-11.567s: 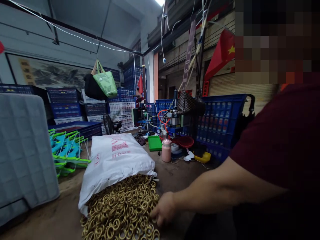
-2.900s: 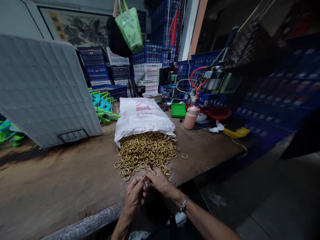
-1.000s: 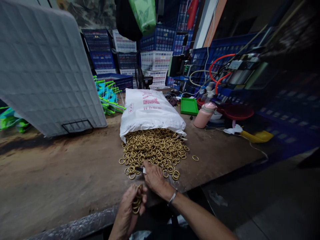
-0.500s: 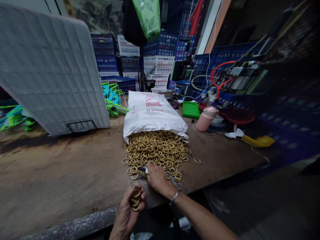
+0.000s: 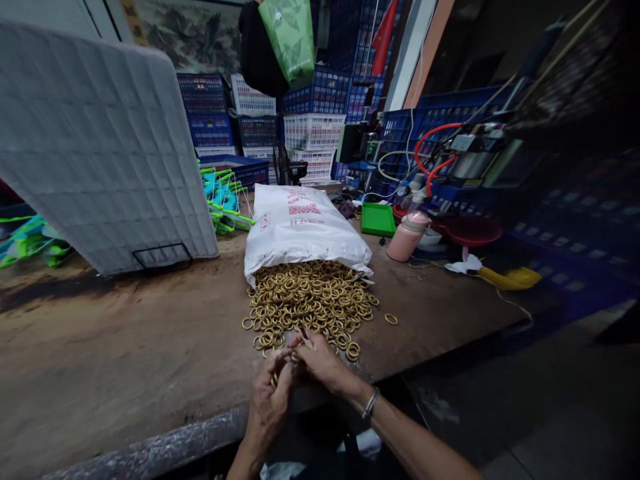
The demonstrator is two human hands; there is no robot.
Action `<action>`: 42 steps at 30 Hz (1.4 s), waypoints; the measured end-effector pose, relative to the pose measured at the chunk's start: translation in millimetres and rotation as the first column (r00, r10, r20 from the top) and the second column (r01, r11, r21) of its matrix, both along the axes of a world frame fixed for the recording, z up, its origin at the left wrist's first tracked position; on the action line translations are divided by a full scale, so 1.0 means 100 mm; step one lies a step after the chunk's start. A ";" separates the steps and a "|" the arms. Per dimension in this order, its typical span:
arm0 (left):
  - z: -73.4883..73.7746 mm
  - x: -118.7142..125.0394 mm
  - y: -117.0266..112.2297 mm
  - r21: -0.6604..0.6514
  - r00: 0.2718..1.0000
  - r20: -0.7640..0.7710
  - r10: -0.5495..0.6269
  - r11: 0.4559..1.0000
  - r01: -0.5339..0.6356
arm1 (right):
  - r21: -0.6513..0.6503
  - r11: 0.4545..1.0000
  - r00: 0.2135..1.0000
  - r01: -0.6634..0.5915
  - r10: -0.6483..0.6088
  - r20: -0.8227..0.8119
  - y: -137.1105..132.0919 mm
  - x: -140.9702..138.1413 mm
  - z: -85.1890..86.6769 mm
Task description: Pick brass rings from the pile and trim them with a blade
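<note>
A heap of brass-coloured rings (image 5: 305, 297) spills onto the table from the mouth of a white woven sack (image 5: 305, 233). Just in front of the heap, my left hand (image 5: 269, 393) curls around several of these rings, partly hidden by its fingers. My right hand (image 5: 325, 363), with a bracelet at the wrist, is closed on a slim dark-and-white tool (image 5: 305, 335) whose exact kind I cannot make out. The fingertips of both hands meet or nearly meet at the near edge of the heap.
One loose ring (image 5: 391, 319) lies to the right. Beyond it stand a pink bottle (image 5: 406, 239), a green tray (image 5: 378, 219) and a red dish (image 5: 473, 231). At left a tall padded grey panel (image 5: 115, 153) stands on the table (image 5: 150, 347). Stacked crates (image 5: 315, 132) fill the back.
My left hand has moved up and right towards my right hand, turning so its rings show less. The tool in my right hand has swung from pointing left to pointing upward.
</note>
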State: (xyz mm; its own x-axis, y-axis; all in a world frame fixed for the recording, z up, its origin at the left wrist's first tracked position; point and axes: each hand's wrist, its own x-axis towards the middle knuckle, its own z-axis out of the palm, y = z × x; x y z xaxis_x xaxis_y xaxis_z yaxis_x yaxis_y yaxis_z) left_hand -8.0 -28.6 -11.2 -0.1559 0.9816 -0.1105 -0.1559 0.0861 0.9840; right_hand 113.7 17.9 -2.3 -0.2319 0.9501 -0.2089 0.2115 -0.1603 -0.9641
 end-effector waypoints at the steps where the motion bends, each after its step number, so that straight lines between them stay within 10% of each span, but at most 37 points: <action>1: -0.01 0.00 0.00 0.073 0.998 -0.055 -0.006 0.997 0.010 | -0.068 0.998 0.998 -0.014 0.010 -0.062 -0.02 0.00 0.01; 6: -0.02 0.03 -0.01 0.168 0.986 -0.160 -0.038 0.984 0.065 | -0.222 0.974 0.986 -0.052 0.015 -0.168 -0.11 -0.01 0.10; 13: -0.05 0.07 -0.04 -0.177 0.990 0.099 -0.103 0.977 0.119 | 0.006 1.000 0.999 0.023 -0.023 -0.029 -0.11 -0.02 0.04; 28: 0.03 0.05 -0.07 -0.213 0.948 0.297 -0.114 0.960 0.183 | 0.189 0.982 0.985 -0.016 -0.017 0.174 -0.05 0.00 -0.01; 42: 0.05 0.04 -0.01 -0.179 0.992 0.097 -0.086 0.979 0.103 | 0.385 0.830 0.752 -0.405 0.062 0.656 -0.19 0.09 0.00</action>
State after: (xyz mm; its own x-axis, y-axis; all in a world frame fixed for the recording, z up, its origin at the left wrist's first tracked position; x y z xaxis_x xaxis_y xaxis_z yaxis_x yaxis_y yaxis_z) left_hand -4.4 -29.8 -6.2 -0.0451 0.9532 -0.2988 -0.2236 0.2819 0.9330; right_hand 122.2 -0.6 -2.7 -0.4499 0.8897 0.0776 0.7259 0.4149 -0.5486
